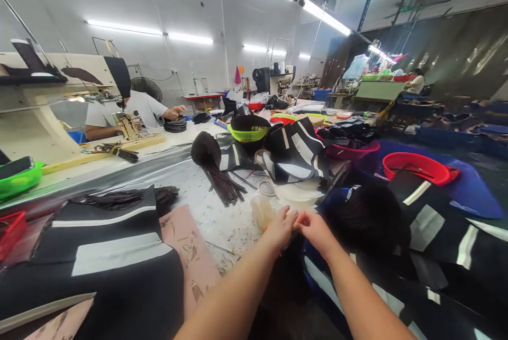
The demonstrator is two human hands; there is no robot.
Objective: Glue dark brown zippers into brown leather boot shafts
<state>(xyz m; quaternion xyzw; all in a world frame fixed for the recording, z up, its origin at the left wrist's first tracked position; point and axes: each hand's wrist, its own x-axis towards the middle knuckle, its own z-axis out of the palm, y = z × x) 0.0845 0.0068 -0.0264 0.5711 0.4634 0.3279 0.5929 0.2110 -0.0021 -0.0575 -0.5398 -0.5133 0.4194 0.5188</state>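
My left hand (281, 228) and my right hand (316, 230) meet at the fingertips over the front edge of the work table. Both are closed, with fingers pinched together; whatever lies between them is too small to make out. Just left of my left hand stands a cloudy, yellowish plastic jar (261, 212). A round lid or ring (266, 187) lies behind it. Black fabric pieces with white patches (115, 255) are spread to the left, partly over a stained pink board (188, 245). A bundle of dark strips (226, 186) rests farther back.
Close on the right are a dark stacked bundle (371, 218), more black pieces (432, 223) and a red basket (416, 166). A yellow-green basket (248, 134) stands at the back. Across the table, a person (138, 110) sits behind a sewing machine (75, 75).
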